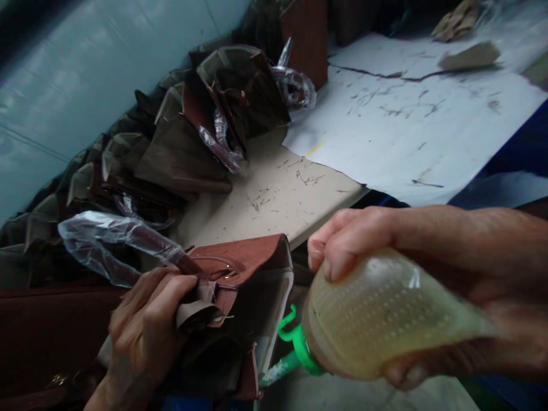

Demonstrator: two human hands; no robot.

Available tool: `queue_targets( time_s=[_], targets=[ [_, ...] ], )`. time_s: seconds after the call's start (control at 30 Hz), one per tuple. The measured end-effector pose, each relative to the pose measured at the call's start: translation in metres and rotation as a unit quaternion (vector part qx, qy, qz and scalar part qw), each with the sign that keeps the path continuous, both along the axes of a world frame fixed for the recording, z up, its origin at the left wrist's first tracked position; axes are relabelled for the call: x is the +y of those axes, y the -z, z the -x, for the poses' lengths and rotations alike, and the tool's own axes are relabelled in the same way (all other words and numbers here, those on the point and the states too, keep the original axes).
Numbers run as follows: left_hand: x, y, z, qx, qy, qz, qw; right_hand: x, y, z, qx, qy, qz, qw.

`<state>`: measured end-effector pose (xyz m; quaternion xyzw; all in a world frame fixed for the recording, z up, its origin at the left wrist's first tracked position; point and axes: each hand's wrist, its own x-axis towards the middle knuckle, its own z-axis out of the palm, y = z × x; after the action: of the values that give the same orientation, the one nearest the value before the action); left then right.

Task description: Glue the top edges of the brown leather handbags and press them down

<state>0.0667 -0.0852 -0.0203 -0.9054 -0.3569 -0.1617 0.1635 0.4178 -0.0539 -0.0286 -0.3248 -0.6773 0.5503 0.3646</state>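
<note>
Right hand (368, 237) closed around a translucent squeeze bottle (377, 314) with green nozzle (297, 348); left hand (143, 325) gripping a brown handbag (244, 268); plastic-wrapped bags (180, 148) lie beside the worktop (274, 200).

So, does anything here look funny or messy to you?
Yes, the white sheet looks messy. It has dark, scratchy smears all over it and a long dark line near its far end. The pale board next to it has the same kind of dirty marks.

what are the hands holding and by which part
The right hand grips a squeeze bottle around its body; the left hand holds a brown handbag by a tan flap at its edge.
</note>
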Motion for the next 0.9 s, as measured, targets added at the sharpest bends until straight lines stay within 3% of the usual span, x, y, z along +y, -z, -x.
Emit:
queue_targets(
  time_s=[0.43, 0.63, 0.77, 0.9],
  targets=[
    [-0.006, 0.007, 0.009, -0.047, -0.019, -0.004, 0.999, 0.006, 0.018, 0.003, 0.009, -0.074, 0.007, 0.997],
    [-0.008, 0.002, 0.002, -0.022, -0.014, -0.002, 1.000, 0.003, 0.023, -0.002, 0.003, -0.039, 0.037, 0.999],
    [-0.006, -0.003, 0.001, -0.017, 0.001, 0.007, 1.000, 0.000, 0.020, 0.006, 0.049, -0.045, -0.024, 0.998],
    [-0.005, -0.002, 0.007, -0.045, 0.028, -0.005, 0.999, 0.004, 0.017, 0.008, -0.001, -0.084, -0.056, 0.995]
  ],
)
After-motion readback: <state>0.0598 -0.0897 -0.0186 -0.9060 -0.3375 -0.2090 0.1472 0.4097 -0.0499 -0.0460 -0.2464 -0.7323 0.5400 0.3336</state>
